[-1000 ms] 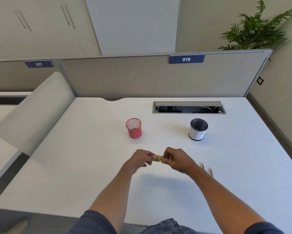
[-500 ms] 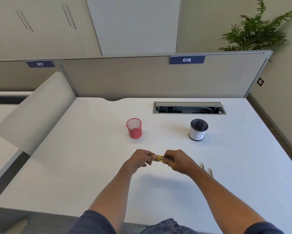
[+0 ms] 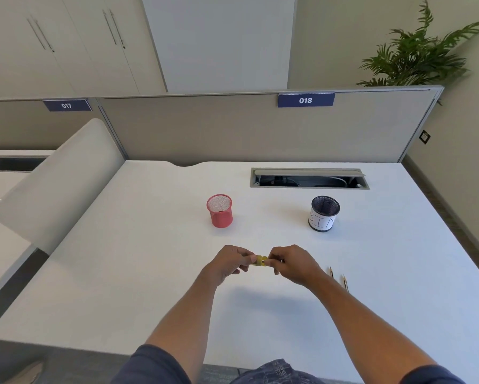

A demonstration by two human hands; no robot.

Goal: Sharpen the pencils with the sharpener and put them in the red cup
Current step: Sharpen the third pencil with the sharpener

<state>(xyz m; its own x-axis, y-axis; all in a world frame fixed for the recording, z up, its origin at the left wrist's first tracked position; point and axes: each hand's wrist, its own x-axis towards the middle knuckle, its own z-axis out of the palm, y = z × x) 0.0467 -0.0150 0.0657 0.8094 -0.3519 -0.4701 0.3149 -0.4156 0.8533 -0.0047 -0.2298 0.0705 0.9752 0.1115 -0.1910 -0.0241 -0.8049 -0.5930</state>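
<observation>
A small yellow sharpener (image 3: 260,261) is pinched in the fingers of my left hand (image 3: 231,261) above the middle of the white desk (image 3: 138,273). My right hand (image 3: 293,263) meets it from the right, closed on a pencil that is almost wholly hidden in the fist. The red mesh cup (image 3: 219,210) stands upright behind my hands, slightly left. Two more pencils (image 3: 338,278) lie on the desk just right of my right wrist, partly covered by my forearm.
A black mesh cup with a white paper label (image 3: 324,214) stands at the back right. Behind it is an open cable slot (image 3: 309,178) in the desk. A grey partition (image 3: 232,128) closes the far edge, and a white rounded panel (image 3: 58,184) borders the left.
Both hands stay together at the same spot; my right hand's fingers have shifted slightly on the pencil at the sharpener. Nothing else has moved.
</observation>
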